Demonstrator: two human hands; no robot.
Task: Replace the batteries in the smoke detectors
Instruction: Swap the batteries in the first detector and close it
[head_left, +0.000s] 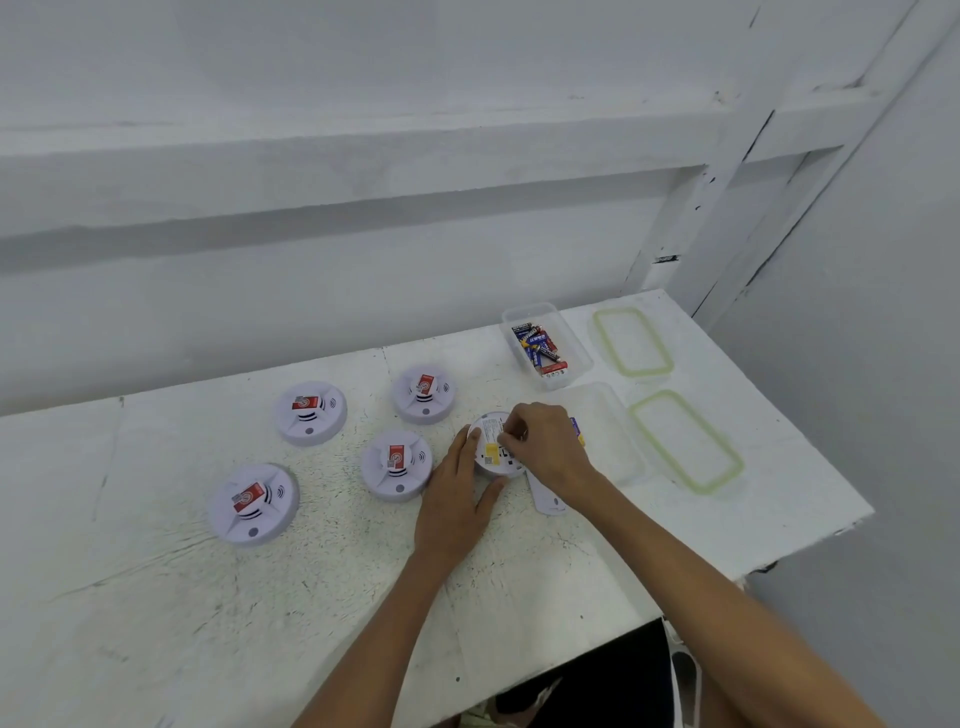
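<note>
One smoke detector (491, 452) lies face down right of the table's middle, with its label and yellow sticker showing. My left hand (457, 499) grips its rim, fingers on the left side and thumb at the near side. My right hand (545, 449) is over its back, curled fingertips pinching what looks like a battery at the battery bay, mostly hidden by the fingers. A white cover piece (545, 501) lies on the table under my right wrist. A clear box of batteries (558, 382) stands behind.
Several smoke detectors sit face up with red tags: (310, 413), (424, 393), (396, 464), (253, 503). A second clear box (613, 431) holds a blue-yellow battery (576, 431). Two green-sealed lids (632, 340), (685, 441) lie at right. The table edge (810, 540) is close on the right.
</note>
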